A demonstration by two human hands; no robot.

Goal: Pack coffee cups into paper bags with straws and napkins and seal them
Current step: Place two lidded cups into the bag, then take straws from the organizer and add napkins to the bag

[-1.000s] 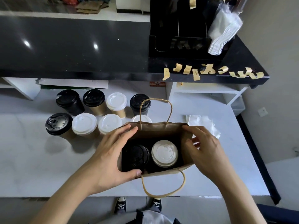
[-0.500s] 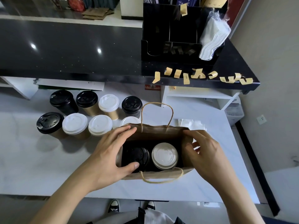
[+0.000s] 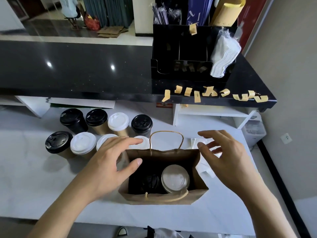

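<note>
A brown paper bag [image 3: 161,198] stands open on the white table, with a black-lidded cup [image 3: 148,183] and a white-lidded cup [image 3: 175,178] inside. My left hand [image 3: 109,162] hovers at the bag's left edge, fingers spread, holding nothing. My right hand [image 3: 224,158] is lifted off the bag's right side, fingers loose and apart. Several more lidded cups [image 3: 82,143] stand in two rows left of the bag. White napkins [image 3: 204,167] lie on the table behind my right hand.
A black raised counter [image 3: 85,73] runs across the back. On it a black organizer [image 3: 188,54] holds straws [image 3: 161,14], a napkin stack [image 3: 223,57] and a tape roll. Several tape strips [image 3: 211,94] hang along the counter edge. A white shelf [image 3: 211,115] sits under it.
Both hands have let go of the bag's rim and lifted away with fingers spread. The bag stays open and upright. The view has tilted up toward the organizer.
</note>
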